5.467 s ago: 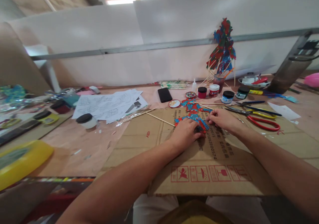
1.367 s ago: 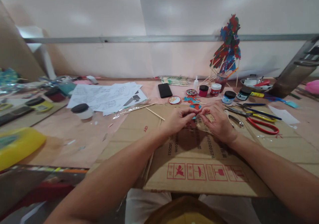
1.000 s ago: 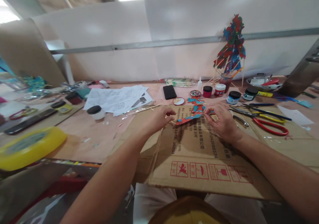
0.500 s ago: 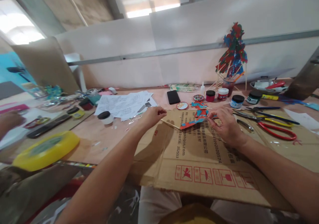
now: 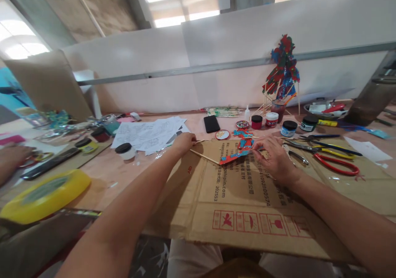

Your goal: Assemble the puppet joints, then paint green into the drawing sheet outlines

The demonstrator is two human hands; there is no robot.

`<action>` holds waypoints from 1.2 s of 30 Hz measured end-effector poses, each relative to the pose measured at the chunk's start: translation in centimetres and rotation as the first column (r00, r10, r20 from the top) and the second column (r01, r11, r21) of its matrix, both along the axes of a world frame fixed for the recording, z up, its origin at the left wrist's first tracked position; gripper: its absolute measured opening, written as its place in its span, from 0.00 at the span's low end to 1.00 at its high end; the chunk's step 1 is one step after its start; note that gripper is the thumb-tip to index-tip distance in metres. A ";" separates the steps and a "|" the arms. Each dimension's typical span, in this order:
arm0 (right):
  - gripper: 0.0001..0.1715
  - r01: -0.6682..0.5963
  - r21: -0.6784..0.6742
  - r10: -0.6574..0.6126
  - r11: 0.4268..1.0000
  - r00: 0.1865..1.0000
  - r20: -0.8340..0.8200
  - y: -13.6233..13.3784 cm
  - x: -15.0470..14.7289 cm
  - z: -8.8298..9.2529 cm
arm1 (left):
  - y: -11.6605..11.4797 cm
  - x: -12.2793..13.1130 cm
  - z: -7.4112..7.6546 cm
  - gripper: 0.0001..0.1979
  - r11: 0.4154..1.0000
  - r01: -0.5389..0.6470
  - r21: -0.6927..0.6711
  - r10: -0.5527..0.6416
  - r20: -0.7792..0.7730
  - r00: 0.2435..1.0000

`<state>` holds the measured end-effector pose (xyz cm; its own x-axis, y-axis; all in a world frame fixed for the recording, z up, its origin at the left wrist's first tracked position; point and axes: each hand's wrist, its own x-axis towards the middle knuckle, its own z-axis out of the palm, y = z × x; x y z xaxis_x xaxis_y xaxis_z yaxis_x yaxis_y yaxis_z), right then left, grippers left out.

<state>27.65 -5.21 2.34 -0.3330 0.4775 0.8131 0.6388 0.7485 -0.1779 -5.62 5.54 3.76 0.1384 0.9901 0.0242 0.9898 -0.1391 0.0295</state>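
A red-and-blue painted cutout [image 5: 236, 157] lies on the printed cardboard sheet [image 5: 204, 212] in front of me. A thin wooden stick [image 5: 204, 157] runs from its lower left end toward my left hand. My right hand [image 5: 272, 158] is closed in a pinch at the cutout's right edge. My left hand [image 5: 185, 142] is closed too, left of the cutout, and a short, thin stick end [image 5: 200, 141] shows at its fingertips. The rest of that stick is hidden by the fingers. Behind the cutout are a dish of small beads [image 5: 242, 124] and a pale dish [image 5: 222, 134].
Pliers with red handles [image 5: 337, 166] and other pliers lie to the right. Paint jars [image 5: 289, 127], a phone [image 5: 211, 123] and a cup of painted cutouts on sticks [image 5: 286, 63] stand behind. Left are papers [image 5: 148, 133], a yellow tape roll [image 5: 46, 193] and another person's hand [image 5: 12, 158].
My left hand has shifted slightly left of the cutout's stick, and a short stick end now shows at its fingers. My right hand stays at the cutout. The whole view has swung slightly.
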 end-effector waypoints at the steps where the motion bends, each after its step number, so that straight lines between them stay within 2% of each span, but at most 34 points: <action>1: 0.02 0.003 0.003 -0.003 1.000 1.000 0.000 0.0 0.0 0.0 | 0.0 0.1 0.1 0.10 1.000 0.008 -0.001 -0.008 -0.005 1.000; 8: 0.04 0.030 0.043 -0.030 0.999 1.000 -0.006 0.0 -0.3 -0.1 | -1.0 0.8 0.7 0.11 0.998 0.057 0.011 -0.057 -0.032 0.998; 12: 0.05 0.044 0.022 -0.044 0.999 0.999 -0.018 0.1 -0.2 -0.3 | -1.5 1.7 1.8 0.12 0.996 0.067 0.067 -0.065 -0.027 0.998; 15: 0.05 0.036 0.009 -0.036 0.999 0.999 -0.016 0.2 -0.1 -0.4 | -2.4 3.2 3.1 0.14 0.987 0.087 0.138 -0.088 0.001 0.996; 18: 0.04 0.030 0.002 -0.030 1.000 0.999 -0.030 0.3 -0.1 -0.5 | -4.2 5.9 4.2 0.12 0.969 0.148 0.198 -0.163 0.060 0.985; 22: 0.05 0.043 -0.038 -0.046 0.998 0.997 -0.063 0.2 -0.1 -0.4 | -6.9 10.3 4.1 0.04 0.920 0.292 0.260 -0.374 0.363 0.854; 25: 0.06 0.035 -0.066 -0.040 0.997 0.996 -0.085 0.2 0.0 -0.2 | -8.1 12.3 3.2 0.05 0.879 0.357 0.316 -0.471 0.463 0.750; 31: 0.05 0.027 -0.099 -0.037 0.995 0.995 -0.096 0.3 0.2 0.1 | -8.5 12.6 1.4 0.05 0.834 0.436 0.339 -0.550 0.582 0.599; 36: 0.06 0.071 -0.097 -0.079 0.993 0.993 -0.085 0.1 0.2 0.2 | -8.8 12.0 0.8 0.08 0.807 0.496 0.321 -0.580 0.590 0.561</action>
<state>27.81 -5.06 2.51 -0.2223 0.5740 0.7881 0.6712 0.6764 -0.3033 6.38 -3.22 4.58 0.5531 0.7210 0.4174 0.4668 -0.6832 0.5616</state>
